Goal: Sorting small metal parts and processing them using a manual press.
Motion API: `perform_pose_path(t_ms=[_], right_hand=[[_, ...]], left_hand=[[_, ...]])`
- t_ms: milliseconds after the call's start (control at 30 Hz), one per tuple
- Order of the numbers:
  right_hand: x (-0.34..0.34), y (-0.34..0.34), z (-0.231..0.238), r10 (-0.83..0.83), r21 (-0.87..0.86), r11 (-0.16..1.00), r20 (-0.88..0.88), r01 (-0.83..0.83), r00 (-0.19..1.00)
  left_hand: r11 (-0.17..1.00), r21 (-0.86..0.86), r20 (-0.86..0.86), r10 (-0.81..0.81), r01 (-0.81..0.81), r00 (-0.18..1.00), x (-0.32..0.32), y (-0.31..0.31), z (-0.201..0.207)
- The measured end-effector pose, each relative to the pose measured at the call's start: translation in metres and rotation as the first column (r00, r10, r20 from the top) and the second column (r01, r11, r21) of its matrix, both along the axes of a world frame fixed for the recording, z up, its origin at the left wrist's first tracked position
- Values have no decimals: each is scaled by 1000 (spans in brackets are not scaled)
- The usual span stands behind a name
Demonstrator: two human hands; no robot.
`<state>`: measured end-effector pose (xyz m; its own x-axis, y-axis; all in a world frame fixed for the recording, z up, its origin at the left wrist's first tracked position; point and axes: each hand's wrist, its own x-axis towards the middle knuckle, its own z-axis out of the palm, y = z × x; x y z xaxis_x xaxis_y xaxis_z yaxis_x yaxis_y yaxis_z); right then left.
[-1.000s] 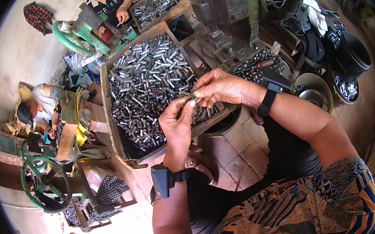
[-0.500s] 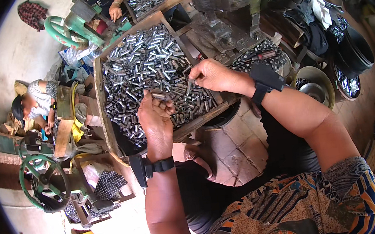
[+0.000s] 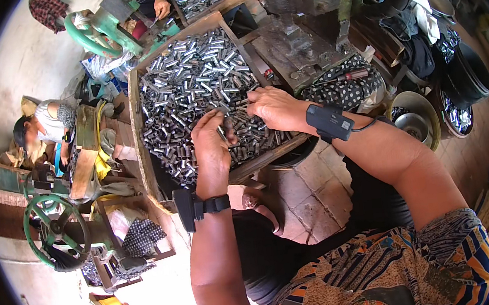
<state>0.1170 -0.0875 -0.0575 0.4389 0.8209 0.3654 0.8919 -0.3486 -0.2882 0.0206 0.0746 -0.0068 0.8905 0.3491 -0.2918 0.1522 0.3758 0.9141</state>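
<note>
A wooden tray [image 3: 136, 124] holds a deep heap of short metal tubes [image 3: 193, 78], some shiny and some dark. Over its near side, my left hand [image 3: 209, 144] is palm-up with curled fingers, holding a short metal tube [image 3: 221, 132] partly hidden by them. To its right, my right hand [image 3: 278, 109] is closed in a pinch at the tray's right edge. A thin metal tube [image 3: 242, 102] shows at its fingertips. Both hands are close together, a small gap between them. Each wrist has a black strapped device.
A dark metal machine bed [image 3: 300, 59] stands right of the tray, beside a dotted cloth with a screwdriver [image 3: 352, 75] on it. Metal basins [image 3: 431, 134] sit at the right. Green handwheels [image 3: 57, 226] are at the left. Two other people work at the far side and left.
My right hand has lowered slightly, its forearm turned. My left hand has moved slightly right, its fingers curling more over the tube. The view has shifted a little.
</note>
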Motion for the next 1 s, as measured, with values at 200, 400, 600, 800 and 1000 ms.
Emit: perform_pose_path(t_ms=[200, 400, 600, 800, 1000], right_hand=[[-3, -2, 7, 13, 205, 979, -134, 15, 991], [-4, -12, 14, 40, 302, 948, -412, 95, 910], [-4, -15, 10, 138, 382, 903, -690, 195, 710], [-4, -29, 26, 236, 355, 885, -900, 301, 367], [-1, -37, 30, 307, 445, 869, -827, 215, 470]], left_hand=[[304, 950, -8, -192, 67, 981, 4, 0, -27], [-163, 948, -295, -140, 272, 945, 8, -26, -27], [-262, 919, -344, -163, 296, 925, 11, -29, -26], [-176, 952, -276, -150, 249, 949, 9, -34, -28], [617, 777, 36, -241, 124, 970, 5, -25, -17]])
